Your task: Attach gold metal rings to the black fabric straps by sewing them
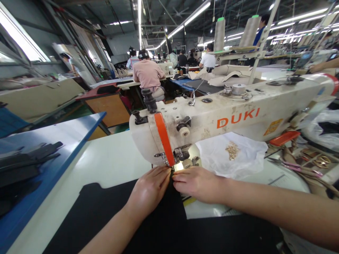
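A large piece of black fabric point(111, 208) lies over the white machine table and runs up to the needle area of a sewing machine point(201, 123). My left hand point(150, 187) is closed on the fabric's edge, just left of the presser foot. From the right, my right hand point(196, 183) pinches the same fabric close by, fingertips almost meeting the left ones. A small lamp glows beside the needle. The needle tip and the fabric under my fingers are hidden. An orange strip point(164, 139) runs down the machine's head.
Small gold-coloured pieces point(232, 151) rest on a white cloth point(212, 148) behind my right hand. Pink-handled scissors point(299, 167) and an orange tray point(284, 138) are at the right. A blue-edged table point(79, 135) with dark pieces stands left. Other people sit at machines farther back.
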A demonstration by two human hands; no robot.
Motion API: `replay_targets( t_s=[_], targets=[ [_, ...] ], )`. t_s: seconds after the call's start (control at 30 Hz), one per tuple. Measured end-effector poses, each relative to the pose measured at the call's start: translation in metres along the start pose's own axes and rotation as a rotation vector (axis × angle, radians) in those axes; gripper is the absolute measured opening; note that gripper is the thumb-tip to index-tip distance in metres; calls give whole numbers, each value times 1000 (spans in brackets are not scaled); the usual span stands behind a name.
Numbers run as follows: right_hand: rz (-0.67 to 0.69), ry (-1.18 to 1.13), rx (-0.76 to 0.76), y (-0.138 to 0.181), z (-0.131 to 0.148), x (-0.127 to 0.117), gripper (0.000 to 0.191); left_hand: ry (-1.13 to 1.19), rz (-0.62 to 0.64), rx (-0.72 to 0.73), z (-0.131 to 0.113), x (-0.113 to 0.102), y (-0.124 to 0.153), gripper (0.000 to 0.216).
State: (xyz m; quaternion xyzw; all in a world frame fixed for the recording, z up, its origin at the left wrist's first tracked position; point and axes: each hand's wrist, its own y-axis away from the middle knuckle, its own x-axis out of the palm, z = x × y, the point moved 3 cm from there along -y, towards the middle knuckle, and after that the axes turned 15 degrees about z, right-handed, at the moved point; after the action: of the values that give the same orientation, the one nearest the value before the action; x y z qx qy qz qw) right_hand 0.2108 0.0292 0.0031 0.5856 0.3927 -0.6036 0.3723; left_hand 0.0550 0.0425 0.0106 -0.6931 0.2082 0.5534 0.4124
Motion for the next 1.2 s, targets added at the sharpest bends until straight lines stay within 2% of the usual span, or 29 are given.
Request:
replay_targets(
  t_s=[0.87, 0.97, 1.2],
  targets=[
    [9, -20, 3, 1, -1, 2, 18, 7, 12, -37, -1, 1, -1, 22],
    [1, -17, -19, 3, 11, 0, 18, 13, 10, -57, -9, -3, 11, 21],
    [-64, -20, -103, 12, 57, -7, 20, 29, 39, -154, -47, -21, 53, 24]
  ],
)
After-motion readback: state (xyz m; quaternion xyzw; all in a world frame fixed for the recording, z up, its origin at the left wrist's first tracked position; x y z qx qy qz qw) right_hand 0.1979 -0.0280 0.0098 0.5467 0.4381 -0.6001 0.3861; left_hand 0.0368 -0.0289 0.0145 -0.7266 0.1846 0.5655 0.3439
